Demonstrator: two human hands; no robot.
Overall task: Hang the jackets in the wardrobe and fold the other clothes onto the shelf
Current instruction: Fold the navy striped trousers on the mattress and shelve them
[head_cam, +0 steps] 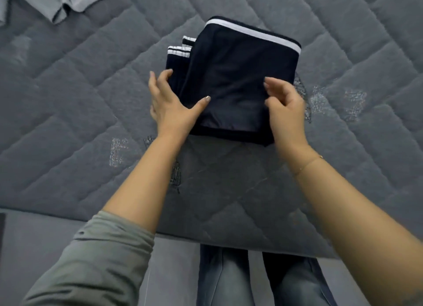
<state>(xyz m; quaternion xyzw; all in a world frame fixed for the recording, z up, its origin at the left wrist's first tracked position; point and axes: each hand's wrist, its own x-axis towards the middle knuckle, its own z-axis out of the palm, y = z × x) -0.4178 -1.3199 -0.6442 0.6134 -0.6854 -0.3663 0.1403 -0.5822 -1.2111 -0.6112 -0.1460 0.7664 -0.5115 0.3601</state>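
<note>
Nearest the camera, the person's legs in faded grey-blue jeans point(231, 280) stand against the near edge of the bed, with a rolled-up grey-green sleeve point(96, 260) on the left forearm and a thin gold bracelet point(306, 164) on the bare right wrist.

Both forearms reach forward over the grey quilted bed cover point(68, 99) to a folded dark navy garment with white stripes point(238, 77), which lies flat on the bed around the middle of the view. The left hand point(170, 104) rests at the bundle's near left corner: its fingers point(160, 77) are spread loosely along the left edge, where striped layers stick out, and the thumb lies flat on the top fabric. The right hand point(286, 109) sits at the near right corner with its fingers curled inward and close together over the top layer; whether they actually pinch the cloth cannot be told.

The garment's near edge lies just beyond the wrists, and its far edge carries a broad white band. Open quilted surface surrounds the bundle on every side.

Farthest away, at the upper left corner, a crumpled light grey garment point(57, 3) lies on the bed, well apart from the folded one.
</note>
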